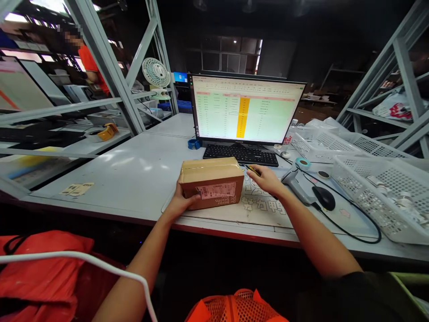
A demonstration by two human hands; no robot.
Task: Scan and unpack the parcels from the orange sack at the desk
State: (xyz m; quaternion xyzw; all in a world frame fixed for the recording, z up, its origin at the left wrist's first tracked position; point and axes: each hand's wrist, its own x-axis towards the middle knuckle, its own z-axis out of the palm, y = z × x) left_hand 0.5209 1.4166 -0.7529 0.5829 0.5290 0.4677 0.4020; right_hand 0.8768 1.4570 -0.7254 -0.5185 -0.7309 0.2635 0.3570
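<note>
Box (212, 182) looks stiff, light, taped; left hand (181, 202) grips its near corner, right hand (266, 179) pinches a pen (252, 170).

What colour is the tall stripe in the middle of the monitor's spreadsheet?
Orange-yellow stripe on the pale green spreadsheet; head view.

I am looking at a warehouse packing station. Grey steel racking (110, 76) frames the bench, with a spreadsheet monitor (246, 109), barcode scanner (296, 185) and white baskets (378, 192).
</note>
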